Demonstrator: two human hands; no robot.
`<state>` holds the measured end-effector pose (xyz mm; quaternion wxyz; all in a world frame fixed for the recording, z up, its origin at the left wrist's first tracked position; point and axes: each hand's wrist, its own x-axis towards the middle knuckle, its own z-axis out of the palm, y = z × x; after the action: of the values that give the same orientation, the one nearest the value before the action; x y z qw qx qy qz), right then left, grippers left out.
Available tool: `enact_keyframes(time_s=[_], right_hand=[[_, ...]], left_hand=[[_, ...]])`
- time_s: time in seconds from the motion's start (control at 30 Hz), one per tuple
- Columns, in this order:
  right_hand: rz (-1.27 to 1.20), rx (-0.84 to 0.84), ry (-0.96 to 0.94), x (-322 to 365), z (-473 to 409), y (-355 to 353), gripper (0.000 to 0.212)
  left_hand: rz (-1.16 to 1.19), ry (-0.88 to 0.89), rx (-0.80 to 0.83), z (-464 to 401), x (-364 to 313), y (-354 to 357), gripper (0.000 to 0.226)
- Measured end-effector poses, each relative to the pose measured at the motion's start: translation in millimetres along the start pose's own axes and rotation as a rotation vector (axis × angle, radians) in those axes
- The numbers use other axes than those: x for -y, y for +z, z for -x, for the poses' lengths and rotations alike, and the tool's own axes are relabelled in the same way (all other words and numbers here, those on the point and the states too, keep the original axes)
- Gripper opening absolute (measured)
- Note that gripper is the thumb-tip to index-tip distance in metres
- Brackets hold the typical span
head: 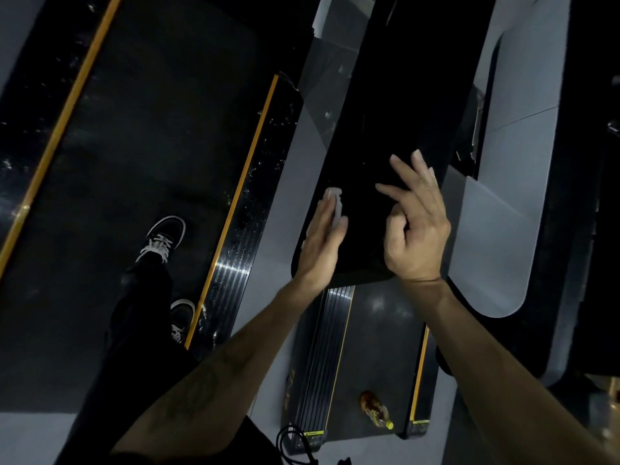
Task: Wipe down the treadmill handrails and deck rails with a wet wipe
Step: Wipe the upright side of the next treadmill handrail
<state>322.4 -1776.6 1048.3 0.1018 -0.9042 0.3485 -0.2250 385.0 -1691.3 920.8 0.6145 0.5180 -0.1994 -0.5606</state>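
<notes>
Left side is the treadmill belt with orange-edged deck rails — shoes standing on it, plenty of room. The left hand presses a wet wipe flat on the black handrail panel's left edge. The right hand hovers loosely open just beside. A bottle lies below on the next belt.

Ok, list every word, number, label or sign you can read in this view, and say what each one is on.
None can be read.
Yellow warning stickers on the rear end caps of the right-hand treadmill: print too small and blurred.
Faint gold marking on that treadmill's ribbed side rail: blurred, unreadable.
Bottle lying on its belt: label unreadable.
Wet wipe under the left hand: no print visible.
</notes>
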Motion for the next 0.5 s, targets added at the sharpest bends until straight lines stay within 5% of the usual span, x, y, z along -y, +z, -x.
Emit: enact_keyframes(time_s=[0.27, 0.5], right_hand=[[-0.017, 0.011, 0.008, 0, -1, 0, 0.042], [-0.008, 0.003, 0.012, 1, 0, 0, 0.042]], left_hand=[[0.116, -0.198, -0.002, -27, 9, -23, 0.063], [0.017, -0.048, 0.017, -19, -5, -12, 0.075]])
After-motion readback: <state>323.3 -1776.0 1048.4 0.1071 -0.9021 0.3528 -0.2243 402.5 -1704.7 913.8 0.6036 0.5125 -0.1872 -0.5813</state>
